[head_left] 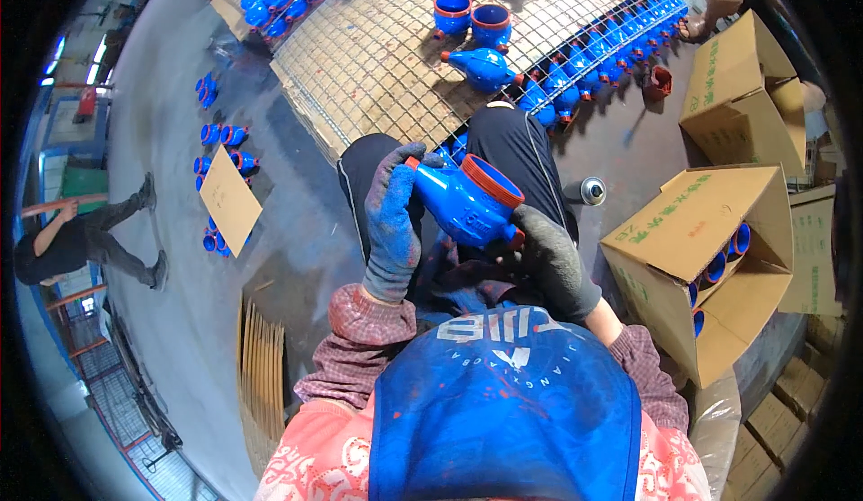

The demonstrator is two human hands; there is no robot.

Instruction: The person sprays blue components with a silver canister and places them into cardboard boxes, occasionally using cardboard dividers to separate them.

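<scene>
- so the blue meter body (467, 212) is up in the air over the lap, on the near side of the mesh panel (378, 70)'s near edge
- left hand (393, 213), gray glove, has its fingers wrapped round the narrow upper-left end
- right hand (553, 258), darker glove, is curled round the lower-right end, some fingertips hidden underneath
- long axis slants upper left to lower right, straight between the palms, so neither hand's nearer, mouth tipped upper right
- another blue body (485, 70) lies sideways by that same panel edge
</scene>
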